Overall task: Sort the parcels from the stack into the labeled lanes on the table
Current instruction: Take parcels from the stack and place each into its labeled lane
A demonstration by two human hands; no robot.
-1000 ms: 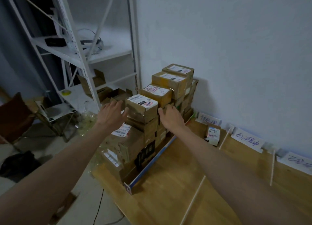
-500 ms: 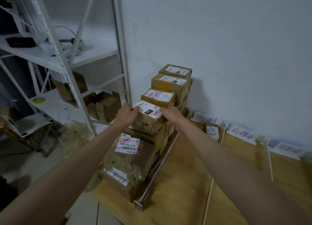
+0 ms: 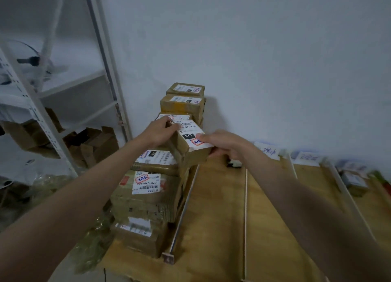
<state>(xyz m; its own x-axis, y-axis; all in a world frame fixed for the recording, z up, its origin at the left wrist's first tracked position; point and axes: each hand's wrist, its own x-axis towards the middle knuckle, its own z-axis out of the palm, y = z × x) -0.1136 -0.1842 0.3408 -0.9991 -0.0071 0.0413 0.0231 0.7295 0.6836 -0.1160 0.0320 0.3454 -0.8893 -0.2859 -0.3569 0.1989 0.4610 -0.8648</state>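
From the head view, both hands hold one small cardboard parcel [image 3: 191, 142] above the stack [image 3: 152, 188] of boxes at the left end of the wooden tabletop [image 3: 213, 218]. The left hand [image 3: 157, 131] grips the parcel's far left edge with curled fingers; the right hand [image 3: 224, 143] pinches its near right corner, thumb lying on the white shipping label, which shows a black "070" patch and a red-framed stamp. The parcel is tilted, its right corner reaching out past the stack toward the lanes.

The stack stands against the white wall [image 3: 254, 48] and steps down toward the camera: brown boxes with white labels, the nearest ones lower and wider. A thin white rail [image 3: 185, 207] runs along the stack's right side, and a second white strip [image 3: 246, 218] further right marks off a lane of bare wood between them. At the wall end of the lanes stand white handwritten label cards [image 3: 268, 151]; the writing is blurred. A small dark-and-white item [image 3: 233, 162] lies at the head of a lane, partly hidden behind the right wrist. Far right, another small parcel [image 3: 353, 181] lies in a lane, blurred.

To the left stands a white metal shelf rack [image 3: 38, 116], with open cardboard boxes [image 3: 93, 144] on its lower shelf and crumpled clear plastic [image 3: 88, 239] on the floor beside the stack.
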